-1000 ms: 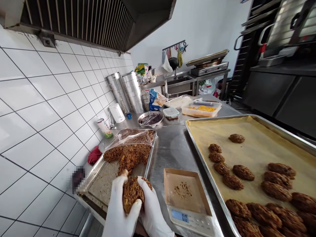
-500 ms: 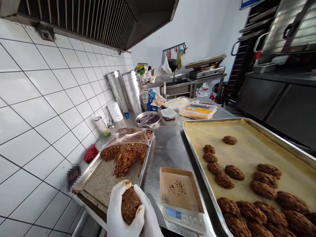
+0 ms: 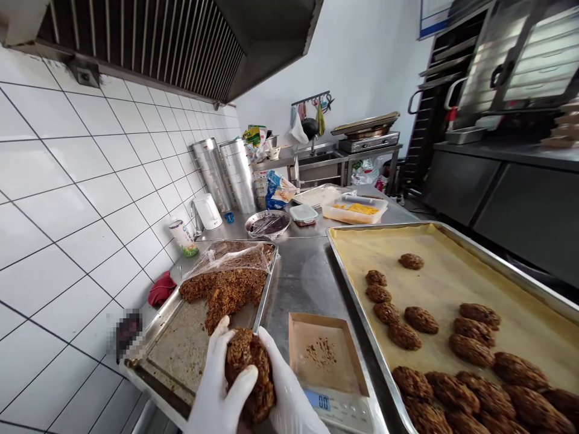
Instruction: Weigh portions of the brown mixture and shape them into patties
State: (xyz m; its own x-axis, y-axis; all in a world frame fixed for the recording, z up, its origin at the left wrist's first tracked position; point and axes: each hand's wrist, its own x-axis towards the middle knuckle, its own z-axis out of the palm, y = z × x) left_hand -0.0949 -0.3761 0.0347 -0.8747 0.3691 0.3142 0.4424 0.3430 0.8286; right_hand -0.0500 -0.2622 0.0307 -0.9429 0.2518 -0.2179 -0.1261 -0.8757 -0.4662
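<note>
Between my two white-gloved hands sits a brown, grainy oval patty [image 3: 251, 375]. My left hand [image 3: 217, 386] wraps its left side, with the thumb across its front. My right hand [image 3: 292, 392] cups its right side. Just beyond is a metal tray [image 3: 174, 361] with a heap of loose brown grainy mixture [image 3: 235, 291], partly covered by plastic wrap [image 3: 226, 256]. Right of my hands a shallow brown paper box [image 3: 322, 355] with crumbs stands on a digital scale [image 3: 337, 410] that reads 0.0.
On the right, a large baking tray [image 3: 362, 337] lined with yellowish paper holds several shaped brown patties [image 3: 455, 392]. Further back are a bowl of dark filling [image 3: 268, 224], a lidded container [image 3: 303, 214] and a plastic box [image 3: 355, 210] of yellow food. A red cloth [image 3: 161, 288] lies by the tiled wall.
The patty has been turned in my hands and shows more of its surface. My fingers have loosened and shifted around it, and my right hand has moved slightly right. The view has shifted slightly.
</note>
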